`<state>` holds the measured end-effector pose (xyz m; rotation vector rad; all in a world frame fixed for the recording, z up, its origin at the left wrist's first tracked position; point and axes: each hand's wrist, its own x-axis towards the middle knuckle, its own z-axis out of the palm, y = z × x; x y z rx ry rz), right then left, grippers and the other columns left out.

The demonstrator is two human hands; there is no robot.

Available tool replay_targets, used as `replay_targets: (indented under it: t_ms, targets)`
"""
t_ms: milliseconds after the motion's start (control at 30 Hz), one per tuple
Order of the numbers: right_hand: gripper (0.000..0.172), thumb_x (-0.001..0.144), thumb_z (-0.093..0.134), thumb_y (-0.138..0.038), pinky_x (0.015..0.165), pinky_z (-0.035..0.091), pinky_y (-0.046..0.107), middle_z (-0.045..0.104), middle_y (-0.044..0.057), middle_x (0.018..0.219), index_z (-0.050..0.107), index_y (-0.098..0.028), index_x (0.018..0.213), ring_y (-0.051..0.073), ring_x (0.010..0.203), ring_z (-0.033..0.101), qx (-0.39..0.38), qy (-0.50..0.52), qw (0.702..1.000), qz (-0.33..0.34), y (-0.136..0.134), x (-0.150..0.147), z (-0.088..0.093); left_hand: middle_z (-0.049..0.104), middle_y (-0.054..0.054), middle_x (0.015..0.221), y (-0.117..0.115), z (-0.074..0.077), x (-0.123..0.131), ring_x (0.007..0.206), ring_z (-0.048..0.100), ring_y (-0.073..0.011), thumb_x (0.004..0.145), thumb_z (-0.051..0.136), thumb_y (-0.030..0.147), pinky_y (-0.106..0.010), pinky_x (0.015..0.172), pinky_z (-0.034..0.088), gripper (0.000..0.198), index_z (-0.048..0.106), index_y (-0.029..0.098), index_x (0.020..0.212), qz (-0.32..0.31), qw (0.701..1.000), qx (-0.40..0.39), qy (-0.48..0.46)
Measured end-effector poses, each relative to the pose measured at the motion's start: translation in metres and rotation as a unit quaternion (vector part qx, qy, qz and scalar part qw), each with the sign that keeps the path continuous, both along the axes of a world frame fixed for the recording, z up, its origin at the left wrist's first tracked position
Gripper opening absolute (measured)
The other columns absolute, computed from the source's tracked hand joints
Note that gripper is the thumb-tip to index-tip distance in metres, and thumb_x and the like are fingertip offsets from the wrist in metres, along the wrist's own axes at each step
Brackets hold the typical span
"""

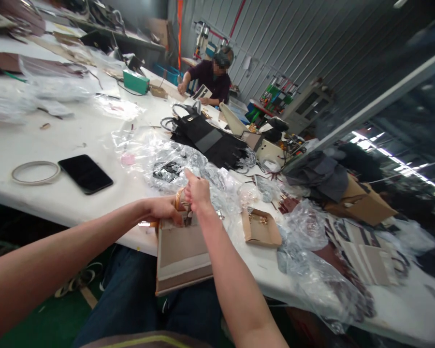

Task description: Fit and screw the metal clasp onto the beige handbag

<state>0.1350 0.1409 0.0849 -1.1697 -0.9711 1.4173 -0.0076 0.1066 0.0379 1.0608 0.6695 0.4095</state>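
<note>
A beige handbag piece with brown edges leans at the table's front edge, above my lap. My left hand grips its top edge, thumb toward the middle. Just above that edge, my right hand is closed in a fist with the thumb pointing up. A small dark metal part shows below the fist, against the bag piece; what the fist holds is mostly hidden. Between the hands curves a gold-orange loop, its kind unclear. Clear plastic wrap lies just beyond.
A black phone and a tape roll lie on the left. Black handbags are piled ahead. An open small box with gold hardware stands at right, near plastic-wrapped pieces. Across the table a person works.
</note>
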Motion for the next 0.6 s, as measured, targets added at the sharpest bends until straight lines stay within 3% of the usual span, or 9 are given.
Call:
replay_targets:
  t_ms: [67,200,267,467,600]
  targets:
    - [0.079,0.086,0.087,-0.069,0.032,0.013,0.023,0.023,-0.012,0.045,0.027,-0.027,0.057,0.006,0.036,0.02,0.023,0.055,0.998,-0.014,-0.018,0.013,0.005,0.084,-0.01,0.088,0.002,-0.002,-0.001,0.071,0.076,-0.026,0.057,0.085,0.017,-0.029,0.061,0.065,0.03,0.084,0.015,0.087,-0.012,0.999,-0.022,0.021]
    - [0.079,0.1,0.077,-0.066,0.035,0.017,0.024,0.022,-0.01,0.046,0.027,-0.025,0.054,0.006,0.037,0.02,0.196,0.095,0.97,-0.108,-0.064,0.034,0.007,0.082,-0.011,0.083,0.008,-0.004,-0.002,0.066,0.074,-0.0275,0.054,0.087,0.017,-0.031,0.055,0.063,0.031,0.085,0.014,0.085,-0.035,0.997,-0.047,0.046]
    - [0.078,0.104,0.075,-0.063,0.036,0.02,0.024,0.025,-0.009,0.047,0.029,-0.024,0.055,0.007,0.037,0.023,0.242,0.092,0.957,-0.132,-0.079,0.034,0.002,0.082,-0.01,0.081,0.009,-0.003,-0.001,0.065,0.074,-0.0266,0.054,0.087,0.016,-0.03,0.055,0.063,0.03,0.085,0.014,0.084,-0.032,0.997,-0.054,0.053]
    - [0.069,0.111,0.072,-0.052,0.043,0.027,0.027,0.034,-0.006,0.05,0.041,-0.022,0.057,0.009,0.04,0.037,0.311,0.02,0.94,-0.139,-0.09,0.022,-0.019,0.08,-0.008,0.079,0.005,-0.002,0.002,0.063,0.072,-0.0248,0.05,0.087,0.015,-0.03,0.056,0.064,0.031,0.082,0.014,0.08,-0.016,0.999,-0.044,0.025]
    - [0.066,0.113,0.071,-0.044,0.043,0.027,0.027,0.033,-0.007,0.051,0.04,-0.022,0.058,0.009,0.041,0.035,0.347,0.046,0.925,-0.146,-0.094,0.023,-0.02,0.079,-0.009,0.078,0.006,-0.001,0.003,0.062,0.072,-0.0254,0.05,0.088,0.016,-0.029,0.051,0.061,0.03,0.08,0.014,0.079,-0.007,0.999,-0.047,0.022]
